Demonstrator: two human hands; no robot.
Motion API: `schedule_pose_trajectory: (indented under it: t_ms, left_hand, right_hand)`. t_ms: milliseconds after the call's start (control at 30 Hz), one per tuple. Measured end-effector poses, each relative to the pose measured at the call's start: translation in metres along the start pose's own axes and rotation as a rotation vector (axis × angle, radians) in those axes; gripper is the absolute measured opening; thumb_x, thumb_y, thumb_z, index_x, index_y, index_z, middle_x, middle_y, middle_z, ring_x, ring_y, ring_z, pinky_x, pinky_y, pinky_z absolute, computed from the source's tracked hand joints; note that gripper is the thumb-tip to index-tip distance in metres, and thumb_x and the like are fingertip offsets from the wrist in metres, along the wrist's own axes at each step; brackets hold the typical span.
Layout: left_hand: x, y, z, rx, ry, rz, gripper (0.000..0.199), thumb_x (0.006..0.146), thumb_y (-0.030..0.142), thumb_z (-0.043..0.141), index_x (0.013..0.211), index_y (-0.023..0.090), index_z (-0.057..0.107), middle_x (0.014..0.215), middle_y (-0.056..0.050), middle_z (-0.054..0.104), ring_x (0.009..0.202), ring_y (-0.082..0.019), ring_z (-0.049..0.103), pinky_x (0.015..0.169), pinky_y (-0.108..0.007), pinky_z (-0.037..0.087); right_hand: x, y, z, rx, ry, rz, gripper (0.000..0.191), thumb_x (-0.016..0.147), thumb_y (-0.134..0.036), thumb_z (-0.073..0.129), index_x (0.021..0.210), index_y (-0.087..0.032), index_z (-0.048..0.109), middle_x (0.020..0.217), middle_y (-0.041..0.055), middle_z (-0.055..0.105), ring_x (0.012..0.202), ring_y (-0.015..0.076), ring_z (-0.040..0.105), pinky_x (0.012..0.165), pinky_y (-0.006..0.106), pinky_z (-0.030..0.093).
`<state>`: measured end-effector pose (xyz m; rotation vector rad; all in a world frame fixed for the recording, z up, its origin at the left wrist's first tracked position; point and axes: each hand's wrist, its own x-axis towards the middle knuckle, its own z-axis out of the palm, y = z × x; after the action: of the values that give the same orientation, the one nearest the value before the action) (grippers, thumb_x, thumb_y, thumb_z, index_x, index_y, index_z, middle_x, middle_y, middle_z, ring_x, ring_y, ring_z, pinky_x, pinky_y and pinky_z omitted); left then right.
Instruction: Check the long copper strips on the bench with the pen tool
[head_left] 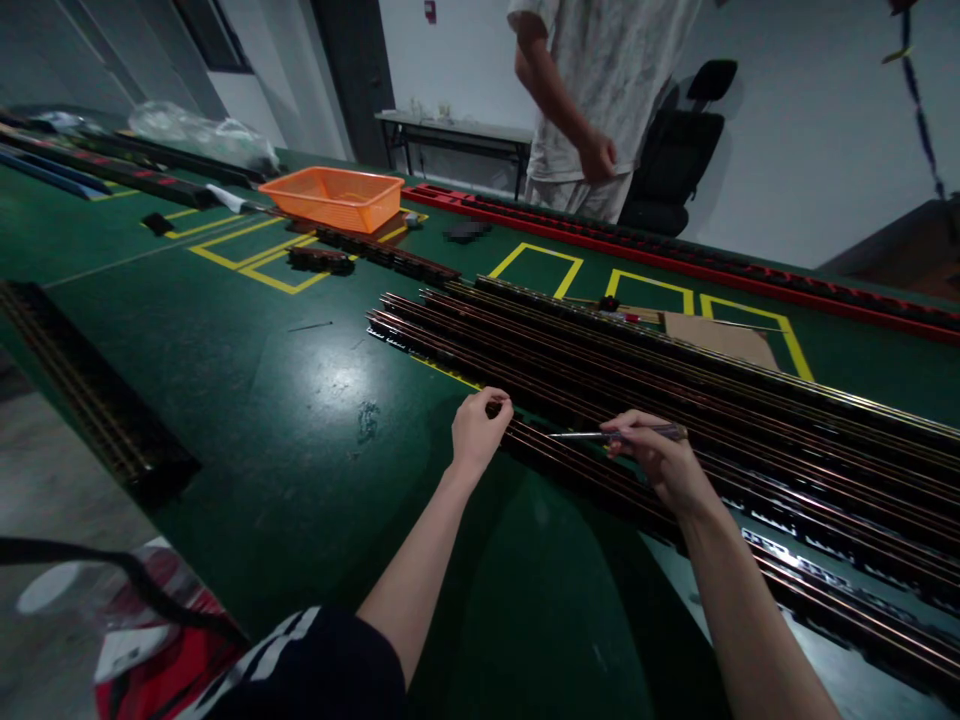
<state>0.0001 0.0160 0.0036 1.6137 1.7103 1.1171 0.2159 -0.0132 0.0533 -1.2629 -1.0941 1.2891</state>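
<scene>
Long dark rails with copper-coloured strips [585, 360] lie side by side on the green table. My left hand [482, 425] is closed in a pinch at the near end of one separate dark rail [570, 455]; what its fingertips hold is too small to make out. To its right, my right hand [652, 450] grips a thin screwdriver [581, 435] by its handle. The shaft points left, and its tip is over the copper strips of that nearest rail, close to my left hand.
An orange basket [334, 200] stands at the back beside short dark pieces [320, 261]. Another dark rail bundle [94, 390] lies at the left edge. A red rail [675, 259] runs along the far side, where a person [592, 110] stands. Cardboard [720, 341] lies behind the rails.
</scene>
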Motion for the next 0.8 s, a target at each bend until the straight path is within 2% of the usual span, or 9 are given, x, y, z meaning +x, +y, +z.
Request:
schedule_pose_trajectory:
  t_ms: [400,633,733,800]
  left_hand:
    - [0.003,-0.002,-0.008,-0.028,0.081,-0.025,0.011,0.080,0.018,0.055,0.085,0.019,0.065,0.085,-0.001,0.070,0.085,-0.016,0.065,0.081,-0.027,0.048]
    - [0.002,-0.003,-0.004,0.020,0.101,-0.059,0.013,0.085,0.022,0.052,0.087,0.019,0.065,0.085,-0.002,0.069,0.081,-0.016,0.064,0.075,-0.026,0.048]
    - [-0.001,-0.001,-0.001,0.113,0.175,-0.024,0.015,0.086,0.021,0.051,0.085,0.020,0.065,0.087,-0.003,0.069,0.087,-0.019,0.061,0.076,-0.030,0.046]
    - [-0.003,0.001,0.001,0.196,0.237,0.049,0.014,0.085,0.019,0.052,0.084,0.020,0.065,0.088,-0.004,0.069,0.094,-0.022,0.058,0.080,-0.034,0.044]
  right_hand:
    - [0.000,0.011,0.013,0.082,0.021,-0.018,0.009,0.055,-0.025,0.067,0.059,-0.018,0.072,0.058,0.0023,0.062,0.051,0.0119,0.052,0.051,0.026,0.044]
    - [0.002,0.013,0.013,0.095,0.013,-0.031,0.009,0.057,-0.024,0.067,0.060,-0.018,0.072,0.058,0.0024,0.062,0.052,0.0116,0.053,0.052,0.026,0.043]
    - [0.003,0.015,0.013,0.107,0.011,-0.032,0.008,0.057,-0.024,0.067,0.060,-0.018,0.072,0.058,0.0024,0.062,0.052,0.0115,0.052,0.052,0.026,0.043]
    - [0.004,0.014,0.013,0.113,0.014,-0.029,0.008,0.056,-0.024,0.067,0.059,-0.018,0.072,0.056,0.0021,0.062,0.051,0.0113,0.052,0.051,0.025,0.042]
